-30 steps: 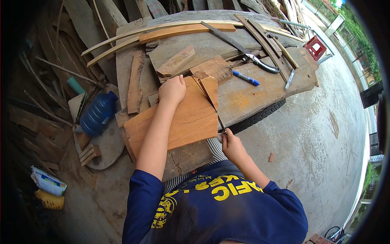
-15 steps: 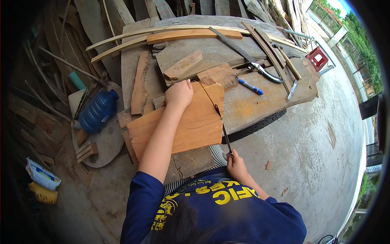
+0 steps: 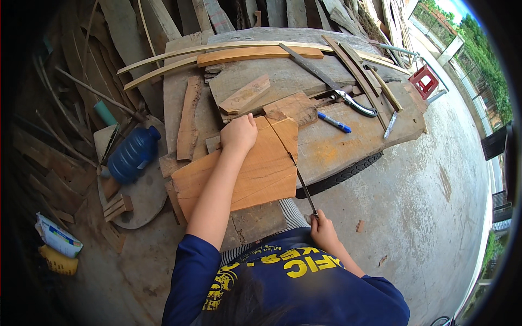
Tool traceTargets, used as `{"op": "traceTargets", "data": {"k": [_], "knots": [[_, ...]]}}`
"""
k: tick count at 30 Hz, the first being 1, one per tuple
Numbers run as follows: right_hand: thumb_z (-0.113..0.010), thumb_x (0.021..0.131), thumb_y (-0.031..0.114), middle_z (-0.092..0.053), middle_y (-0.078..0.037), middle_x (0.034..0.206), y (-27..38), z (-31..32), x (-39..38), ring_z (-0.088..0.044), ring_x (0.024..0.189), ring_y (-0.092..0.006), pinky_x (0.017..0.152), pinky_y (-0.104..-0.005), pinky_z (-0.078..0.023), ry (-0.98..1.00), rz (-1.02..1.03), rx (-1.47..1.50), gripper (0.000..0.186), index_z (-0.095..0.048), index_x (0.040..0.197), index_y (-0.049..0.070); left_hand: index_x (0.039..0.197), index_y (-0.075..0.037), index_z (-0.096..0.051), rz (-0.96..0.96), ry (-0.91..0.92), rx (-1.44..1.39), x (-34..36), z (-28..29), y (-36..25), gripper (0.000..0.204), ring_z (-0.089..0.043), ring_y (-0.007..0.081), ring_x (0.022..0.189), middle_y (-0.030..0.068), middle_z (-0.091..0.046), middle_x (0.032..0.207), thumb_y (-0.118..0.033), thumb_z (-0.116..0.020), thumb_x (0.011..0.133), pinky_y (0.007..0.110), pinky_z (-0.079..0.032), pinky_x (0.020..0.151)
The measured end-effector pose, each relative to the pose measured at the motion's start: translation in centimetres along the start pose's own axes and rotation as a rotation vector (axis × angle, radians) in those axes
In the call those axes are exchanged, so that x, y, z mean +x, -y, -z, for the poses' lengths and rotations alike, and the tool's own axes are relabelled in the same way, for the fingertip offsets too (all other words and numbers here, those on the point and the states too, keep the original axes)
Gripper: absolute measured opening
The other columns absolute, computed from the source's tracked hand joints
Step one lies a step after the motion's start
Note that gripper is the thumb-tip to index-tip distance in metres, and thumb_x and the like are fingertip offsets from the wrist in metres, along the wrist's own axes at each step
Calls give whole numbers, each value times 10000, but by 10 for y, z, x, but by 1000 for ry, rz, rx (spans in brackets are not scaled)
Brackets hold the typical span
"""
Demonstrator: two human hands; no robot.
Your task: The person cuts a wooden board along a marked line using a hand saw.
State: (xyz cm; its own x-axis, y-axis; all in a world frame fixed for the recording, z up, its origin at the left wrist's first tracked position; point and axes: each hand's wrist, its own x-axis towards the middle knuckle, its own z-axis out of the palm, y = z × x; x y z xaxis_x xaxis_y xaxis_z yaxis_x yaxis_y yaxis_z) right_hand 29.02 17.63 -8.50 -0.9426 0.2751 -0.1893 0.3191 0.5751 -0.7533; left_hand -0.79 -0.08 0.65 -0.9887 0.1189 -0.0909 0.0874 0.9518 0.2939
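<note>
A thick orange-brown wooden board point(image 3: 255, 176) lies tilted across the near part of the workbench. My left hand point(image 3: 239, 132) is closed over its far edge, fingertips hidden beyond it. Low on the right, my right hand point(image 3: 325, 231) grips the handle of a saw point(image 3: 306, 191), whose thin dark blade is seen edge-on. The blade meets the board near its right end, in line with a dark, straight line that runs to the far edge. Just beyond the board sits a smaller wood block point(image 3: 293, 107).
Right of the block is a blue marker point(image 3: 334, 123). A second saw point(image 3: 321, 73) with a curved handle lies among long wood strips point(image 3: 261, 56) on the bench point(image 3: 337, 157). A tyre point(image 3: 348, 174) shows beneath. At left stand a blue water jug point(image 3: 132, 155) and leaning planks.
My right hand and the saw have moved slightly down and right, drawing the blade back toward me. The left hand still holds the board in nearly the same place.
</note>
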Motion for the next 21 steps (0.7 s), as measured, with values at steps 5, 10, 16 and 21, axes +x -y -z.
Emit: {"op": "traceTargets", "data": {"k": [5, 10, 16, 21], "knots": [[-512, 927, 136, -608, -325, 793, 18, -15, 25, -597, 779, -495, 665, -526, -479, -15, 67, 28, 233, -525, 1074, -45, 893, -56, -681, -38, -49, 3, 3, -2, 2, 510, -676, 317, 879, 151, -702, 918, -325, -263, 1013, 444, -539, 752], [-505, 931, 155, -617, -312, 794, 28, -6, 43, -598, 760, -492, 658, -530, -483, -36, 85, 11, 238, -526, 1081, -28, 906, -55, -685, 0, -45, -10, 3, -3, 3, 508, -677, 318, 876, 157, -702, 909, -327, -269, 1011, 443, -540, 752], [-517, 926, 134, -627, -252, 739, -11, 16, 9, -610, 720, -461, 605, -520, -480, 30, 105, -88, 111, -477, 940, 32, 890, -54, -690, 12, -31, 1, 0, 1, 2, 509, -681, 319, 859, 162, -703, 890, -325, -277, 1011, 443, -545, 733], [-526, 929, 138, -628, -249, 741, 2, 2, 22, -611, 715, -458, 597, -514, -476, 9, 133, -11, 138, -472, 934, 11, 873, -47, -690, -34, -34, -9, 2, 0, 2, 512, -681, 316, 846, 156, -704, 886, -319, -279, 1010, 444, -545, 721]]}}
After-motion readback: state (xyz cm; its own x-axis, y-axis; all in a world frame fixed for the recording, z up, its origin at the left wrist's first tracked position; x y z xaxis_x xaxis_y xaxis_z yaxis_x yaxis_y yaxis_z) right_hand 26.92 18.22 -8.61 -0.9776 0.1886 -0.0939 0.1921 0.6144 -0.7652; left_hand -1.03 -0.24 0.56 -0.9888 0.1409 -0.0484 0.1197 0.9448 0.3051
